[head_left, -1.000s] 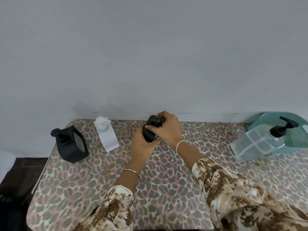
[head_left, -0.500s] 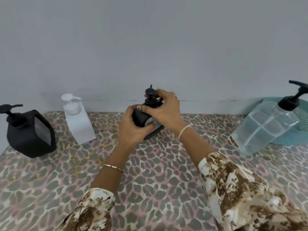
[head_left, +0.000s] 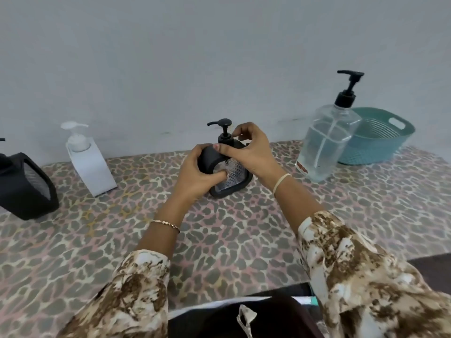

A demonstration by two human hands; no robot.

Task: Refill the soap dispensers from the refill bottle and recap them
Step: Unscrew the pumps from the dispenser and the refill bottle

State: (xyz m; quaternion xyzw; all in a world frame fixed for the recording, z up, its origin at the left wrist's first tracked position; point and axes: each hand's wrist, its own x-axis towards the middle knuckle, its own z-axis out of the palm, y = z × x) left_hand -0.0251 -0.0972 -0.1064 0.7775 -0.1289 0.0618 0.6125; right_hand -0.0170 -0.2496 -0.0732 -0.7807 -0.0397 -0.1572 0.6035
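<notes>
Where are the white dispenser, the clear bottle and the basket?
White dispenser (head_left: pixel 95 169), head view, on its front face.
Clear bottle (head_left: pixel 327 145), head view, on its body.
Basket (head_left: pixel 380 151), head view, on its outer wall.

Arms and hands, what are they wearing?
Both arms wear loose cream sleeves with brown blotches, the left sleeve and the right sleeve. A thin gold chain bracelet circles the left wrist; a plain pale band circles the right wrist.

Black clear-windowed pump dispenser (head_left: pixel 231 176) stands capped at centre; white plastic dispenser (head_left: pixel 94 167) and second black dispenser (head_left: pixel 22 189) left; clear pump-topped refill bottle (head_left: pixel 327 145) upright, right.
</notes>
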